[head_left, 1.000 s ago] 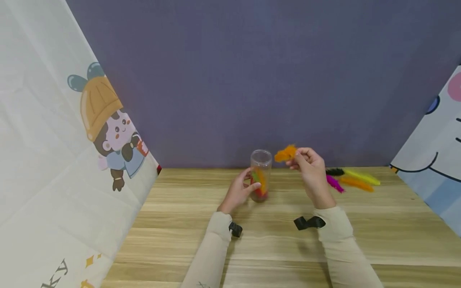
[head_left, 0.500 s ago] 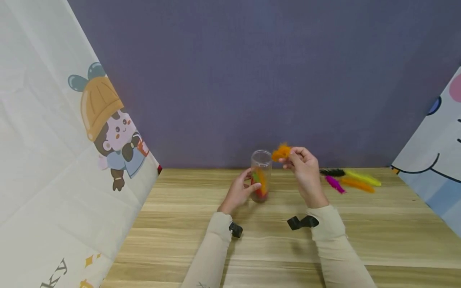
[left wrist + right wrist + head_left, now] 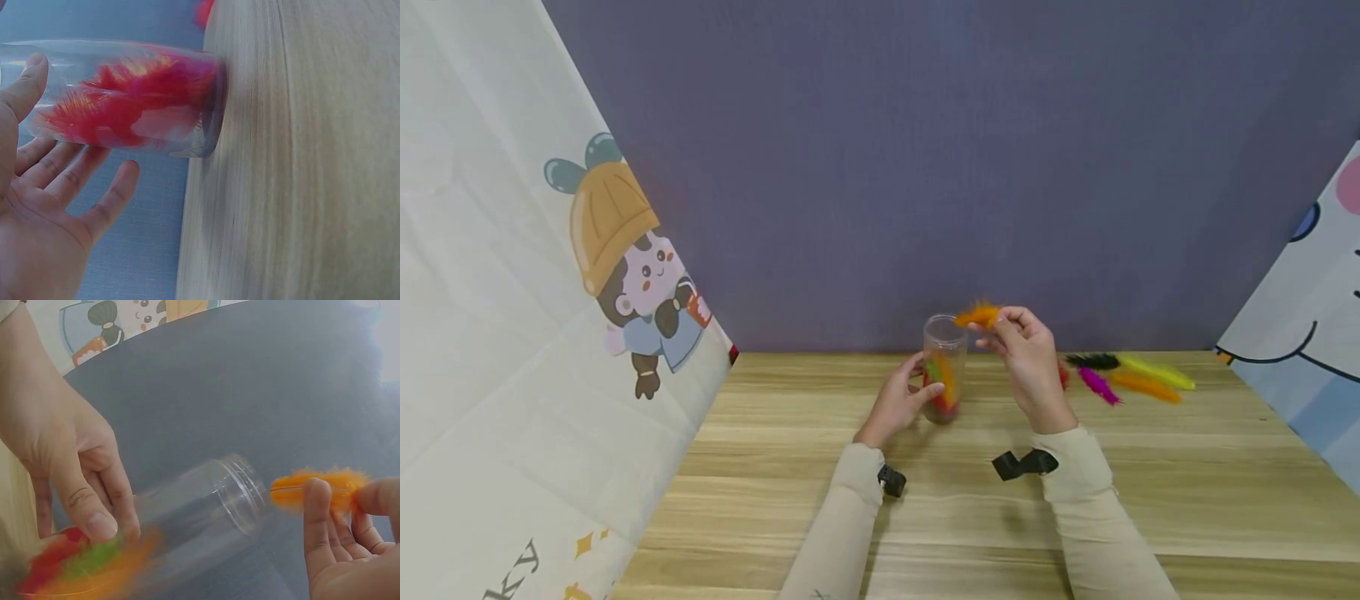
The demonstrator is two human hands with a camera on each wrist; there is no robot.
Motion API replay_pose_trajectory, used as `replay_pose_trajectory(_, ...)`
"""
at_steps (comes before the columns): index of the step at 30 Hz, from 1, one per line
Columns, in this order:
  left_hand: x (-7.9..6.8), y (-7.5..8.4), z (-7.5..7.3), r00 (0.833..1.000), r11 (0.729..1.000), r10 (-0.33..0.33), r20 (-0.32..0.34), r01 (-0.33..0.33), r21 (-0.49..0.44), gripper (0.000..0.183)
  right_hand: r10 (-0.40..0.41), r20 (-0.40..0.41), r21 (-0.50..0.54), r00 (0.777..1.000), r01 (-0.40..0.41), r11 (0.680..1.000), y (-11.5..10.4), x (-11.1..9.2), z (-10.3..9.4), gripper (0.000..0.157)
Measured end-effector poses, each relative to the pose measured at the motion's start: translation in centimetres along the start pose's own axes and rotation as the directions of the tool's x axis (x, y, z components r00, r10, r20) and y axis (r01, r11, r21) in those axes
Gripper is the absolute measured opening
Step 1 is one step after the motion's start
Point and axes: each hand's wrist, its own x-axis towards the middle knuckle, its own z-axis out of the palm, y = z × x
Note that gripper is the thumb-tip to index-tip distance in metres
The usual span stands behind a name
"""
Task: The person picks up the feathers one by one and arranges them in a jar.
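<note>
On the far left hangs a white printed panel (image 3: 490, 333) bearing a cartoon figure (image 3: 643, 267) in an orange cap; next comes the left hand (image 3: 897, 396), in a pale sleeve (image 3: 842, 517) with a small black device (image 3: 892, 481) at the wrist; its thumb lies across the front of a clear jar (image 3: 936, 340) and its fingers reach round the back, gripping it; the jar is roughly upright, mouth upward, with its base at the desk (image 3: 760, 500); inside, low down, are an orange feather (image 3: 947, 379), something green (image 3: 932, 369) and red feathers (image 3: 125, 100), the red ones filling much of the lower part in the left wrist view; just right of the rim is a second orange feather (image 3: 976, 317), pinched between the thumb and fingers of the right hand (image 3: 1030, 358), its tip near the mouth and, in the right wrist view, just outside it; farther right, partly hidden by that wrist, is something red (image 3: 1063, 375); beside it on the desk lie a black feather (image 3: 1093, 361), a magenta feather (image 3: 1098, 387), another orange feather (image 3: 1145, 387) and a yellow feather (image 3: 1157, 372), close together; at the far right edge is another printed panel (image 3: 1330, 292).
</note>
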Motion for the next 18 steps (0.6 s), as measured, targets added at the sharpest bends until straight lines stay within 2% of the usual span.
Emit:
replay_pose_trajectory(7, 0.02, -0.02, -0.06, 1.0, 1.0, 0.006, 0.006, -0.007, 0.014, 0.06, 0.025, 0.05, -0.066, 0.998, -0.021, 0.998, 0.45, -0.07, -0.08, 0.017)
replay_pose_trajectory(18, 0.02, 0.09, -0.12, 1.0, 1.0, 0.01, 0.006, -0.01, 0.011, 0.061, 0.071, 0.05, -0.153, 0.996, -0.063, 0.986, 0.62, -0.12, -0.27, 0.022)
